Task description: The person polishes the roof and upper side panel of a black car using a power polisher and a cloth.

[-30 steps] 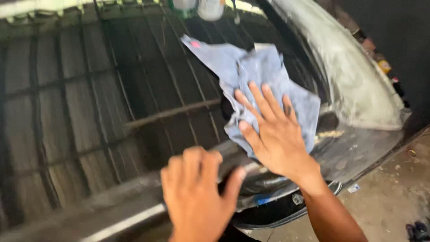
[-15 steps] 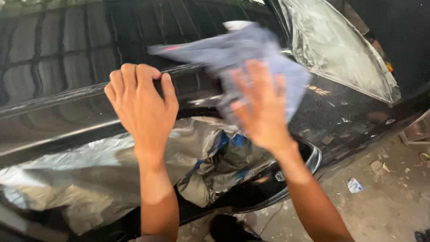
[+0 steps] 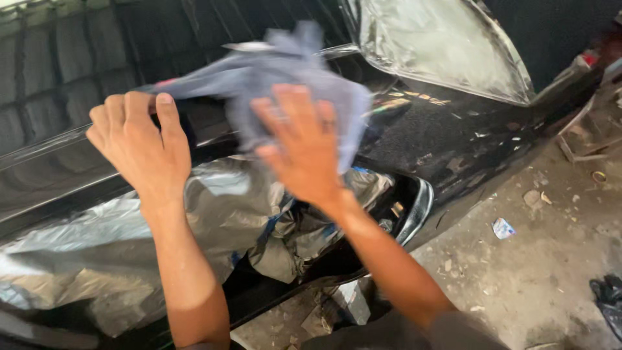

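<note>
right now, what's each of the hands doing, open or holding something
Left hand: fingers curled, resting on the black car body, holding nothing.
Right hand: open and flat, pressed on the blue-grey cloth; blurred.

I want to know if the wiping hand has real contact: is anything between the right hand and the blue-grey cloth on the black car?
Nothing visible does. The right hand lies spread directly on the blue-grey cloth, though both are motion-blurred. The left hand rests apart on the black car body, beside the cloth.
</note>
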